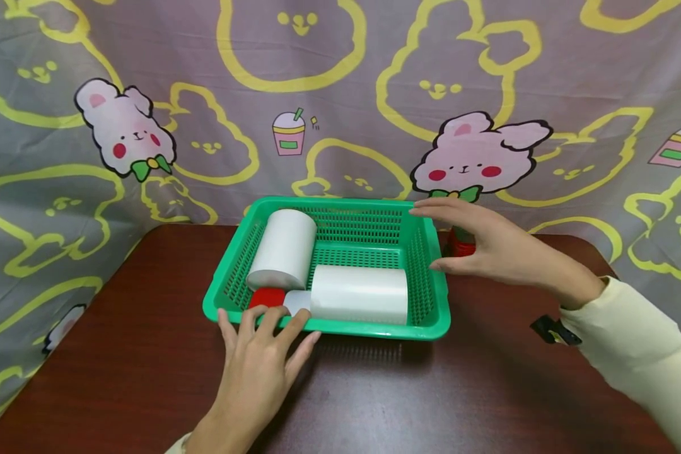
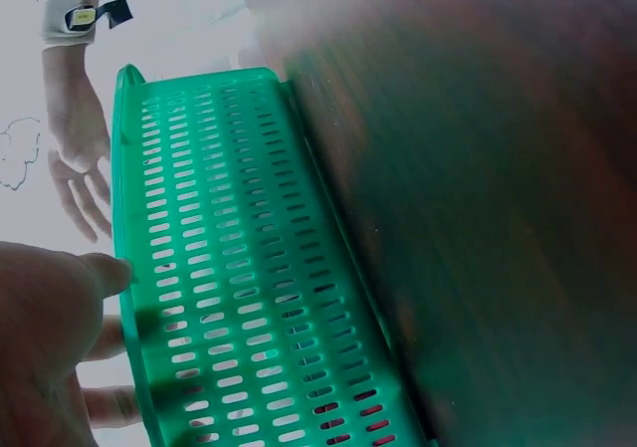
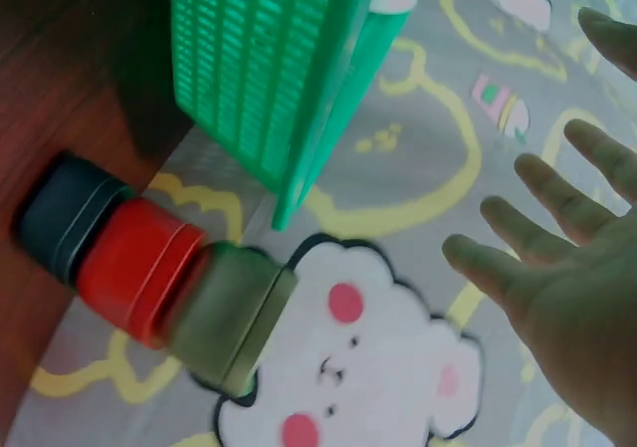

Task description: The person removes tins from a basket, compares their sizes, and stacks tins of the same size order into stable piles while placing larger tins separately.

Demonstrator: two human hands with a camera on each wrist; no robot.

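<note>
A green perforated plastic basket (image 1: 340, 328) sits on the table. Inside, one white cylinder (image 1: 284, 246) leans at the left and another white cylinder (image 1: 360, 293) lies along the front. A red piece (image 1: 268, 297) and a pale piece (image 1: 297, 301) show beside them, partly hidden. My left hand (image 1: 258, 356) rests at the basket's front rim, fingers reaching over it, thumb near the outer edge in the left wrist view. Beside the basket's right end, my right hand (image 1: 488, 243) is spread and holds nothing. Past it stands a black, red and olive stack (image 3: 139, 268).
The dark brown wooden table (image 1: 119, 353) extends around the basket. A patterned cloth (image 1: 340, 120) with rabbit drawings hangs close behind its back edge. A black band piece with a yellow mark (image 1: 556, 330) sits at the right sleeve.
</note>
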